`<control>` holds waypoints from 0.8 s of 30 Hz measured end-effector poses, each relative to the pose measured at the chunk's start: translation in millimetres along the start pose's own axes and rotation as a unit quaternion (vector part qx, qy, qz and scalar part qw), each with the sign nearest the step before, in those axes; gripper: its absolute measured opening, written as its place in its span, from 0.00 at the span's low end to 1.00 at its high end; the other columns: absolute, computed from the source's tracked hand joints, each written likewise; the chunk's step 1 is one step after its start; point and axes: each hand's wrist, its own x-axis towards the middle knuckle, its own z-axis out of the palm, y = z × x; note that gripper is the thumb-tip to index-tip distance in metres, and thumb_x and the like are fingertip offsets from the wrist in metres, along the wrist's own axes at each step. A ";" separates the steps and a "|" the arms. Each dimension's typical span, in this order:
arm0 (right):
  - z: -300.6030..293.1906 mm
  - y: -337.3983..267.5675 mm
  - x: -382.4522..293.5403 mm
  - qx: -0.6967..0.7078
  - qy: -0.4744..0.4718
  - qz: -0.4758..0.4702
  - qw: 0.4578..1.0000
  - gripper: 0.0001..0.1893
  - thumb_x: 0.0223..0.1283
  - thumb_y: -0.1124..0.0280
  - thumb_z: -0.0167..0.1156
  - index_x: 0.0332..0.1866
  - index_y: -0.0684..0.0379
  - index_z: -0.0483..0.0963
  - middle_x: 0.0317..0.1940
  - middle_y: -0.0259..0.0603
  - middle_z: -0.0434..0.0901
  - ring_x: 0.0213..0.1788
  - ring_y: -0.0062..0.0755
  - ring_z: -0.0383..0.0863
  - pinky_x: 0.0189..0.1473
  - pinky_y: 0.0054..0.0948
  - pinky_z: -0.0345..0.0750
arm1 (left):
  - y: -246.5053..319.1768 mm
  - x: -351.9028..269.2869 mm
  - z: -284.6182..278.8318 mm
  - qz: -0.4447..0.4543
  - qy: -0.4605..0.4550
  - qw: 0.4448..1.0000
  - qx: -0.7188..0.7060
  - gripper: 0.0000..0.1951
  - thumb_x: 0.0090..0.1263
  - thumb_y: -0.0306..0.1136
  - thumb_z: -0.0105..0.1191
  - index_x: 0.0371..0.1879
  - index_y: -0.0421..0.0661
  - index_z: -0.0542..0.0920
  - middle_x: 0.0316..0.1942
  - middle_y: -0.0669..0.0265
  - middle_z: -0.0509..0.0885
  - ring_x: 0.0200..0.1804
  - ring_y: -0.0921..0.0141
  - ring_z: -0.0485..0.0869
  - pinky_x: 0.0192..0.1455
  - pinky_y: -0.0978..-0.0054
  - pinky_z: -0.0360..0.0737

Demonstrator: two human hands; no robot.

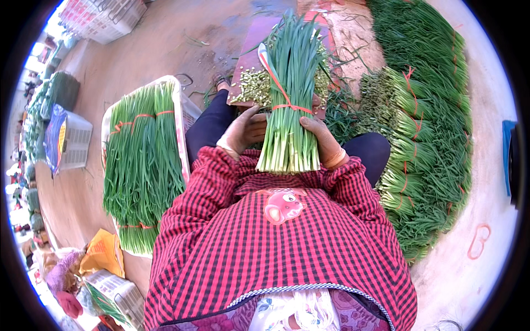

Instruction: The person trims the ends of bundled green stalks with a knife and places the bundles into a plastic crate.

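A thick bundle of garlic chives (292, 82), tied near its pale cut ends with an orange-red band, is held upright before my chest, with its stems pointing towards me. My right hand (325, 138) grips its right side, the thumb below the band. My left hand (244, 129) is at its left side, fingers bent against or behind the stems; how firmly it holds cannot be seen. A knife blade (263, 56) shows beside the leaves at upper left; its handle is hidden. Short cut stem ends (252, 87) lie on a reddish board (252, 51) beyond my hands.
On the left, a white plastic crate (179, 107) holds tied chive bundles. Many more bundles (414, 145) are heaped along the right by a pale wall (492, 173). Stacked crates (105, 20) stand at upper left. A person (66, 275) is at lower left beside another crate (118, 289).
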 end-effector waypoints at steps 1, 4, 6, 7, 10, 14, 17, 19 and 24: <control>11.8 -5.4 -1.3 -0.002 -0.043 0.008 0.999 0.29 0.69 0.59 0.60 0.69 0.65 0.68 0.58 0.45 0.81 0.55 0.34 0.84 0.61 0.33 0.80 | 2.7 1.6 14.9 0.130 -0.035 0.989 0.063 0.26 0.79 0.53 0.44 0.63 0.45 0.78 0.58 0.58 0.84 0.55 0.64 0.84 0.65 0.60 0.78; 27.0 -10.9 -3.2 -0.039 -0.094 0.076 0.992 0.32 0.70 0.58 0.60 0.73 0.66 0.64 0.64 0.43 0.76 0.63 0.30 0.78 0.67 0.32 0.73 | 46.3 -19.3 63.8 0.049 -0.086 0.941 -0.323 0.31 0.79 0.60 0.40 0.64 0.46 0.77 0.57 0.58 0.84 0.55 0.60 0.84 0.62 0.55 0.81; 38.1 -19.0 4.9 -0.195 -0.101 -0.009 0.976 0.41 0.67 0.54 0.63 0.77 0.66 0.56 0.69 0.46 0.70 0.70 0.33 0.69 0.72 0.34 0.66 | 66.8 -16.6 63.5 0.092 -0.163 0.911 -0.367 0.30 0.79 0.59 0.42 0.62 0.45 0.77 0.54 0.58 0.85 0.51 0.60 0.86 0.55 0.56 0.85; 42.6 -29.4 13.5 -0.296 -0.104 -0.072 0.947 0.45 0.65 0.53 0.65 0.79 0.66 0.53 0.70 0.47 0.69 0.72 0.35 0.67 0.72 0.34 0.65 | 77.7 -17.0 66.4 0.097 -0.171 0.904 -0.380 0.29 0.78 0.58 0.45 0.62 0.44 0.77 0.53 0.58 0.86 0.49 0.60 0.87 0.53 0.57 0.86; 51.5 -43.5 55.6 -0.365 -0.028 -0.193 0.910 0.48 0.57 0.55 0.73 0.75 0.70 0.55 0.64 0.51 0.74 0.65 0.37 0.74 0.69 0.35 0.69 | 86.8 -14.4 75.6 0.147 -0.015 0.951 -0.271 0.24 0.75 0.49 0.56 0.61 0.43 0.78 0.50 0.59 0.87 0.45 0.61 0.88 0.49 0.62 0.87; 46.2 -71.3 108.1 -0.260 0.176 -0.242 0.918 0.30 0.51 0.70 0.73 0.59 0.70 0.72 0.47 0.46 0.85 0.46 0.36 0.85 0.51 0.32 0.82 | 66.3 -10.3 97.1 0.228 0.091 0.955 -0.166 0.22 0.70 0.38 0.66 0.59 0.42 0.79 0.48 0.64 0.86 0.45 0.66 0.87 0.48 0.66 0.86; 34.0 -93.2 91.8 -0.180 0.229 -0.257 0.921 0.20 0.52 0.73 0.70 0.51 0.67 0.79 0.41 0.43 0.86 0.39 0.34 0.86 0.44 0.31 0.83 | 83.8 -28.5 99.3 0.166 0.120 0.937 -0.283 0.20 0.74 0.39 0.61 0.60 0.44 0.78 0.49 0.64 0.86 0.44 0.65 0.87 0.49 0.65 0.86; 3.6 -101.2 78.1 -0.211 0.242 -0.266 0.909 0.20 0.56 0.71 0.69 0.54 0.66 0.78 0.42 0.39 0.85 0.40 0.33 0.85 0.44 0.32 0.83 | 57.0 9.2 48.9 0.133 0.054 0.923 -0.357 0.19 0.76 0.38 0.57 0.62 0.46 0.77 0.51 0.64 0.86 0.45 0.64 0.87 0.49 0.64 0.87; -5.6 -101.3 55.9 -0.138 0.160 -0.167 0.963 0.20 0.71 0.60 0.61 0.61 0.62 0.75 0.51 0.46 0.83 0.52 0.37 0.84 0.55 0.35 0.80 | 51.1 16.5 38.0 0.160 0.083 0.930 -0.319 0.23 0.78 0.49 0.51 0.59 0.43 0.81 0.54 0.58 0.87 0.50 0.58 0.87 0.58 0.56 0.84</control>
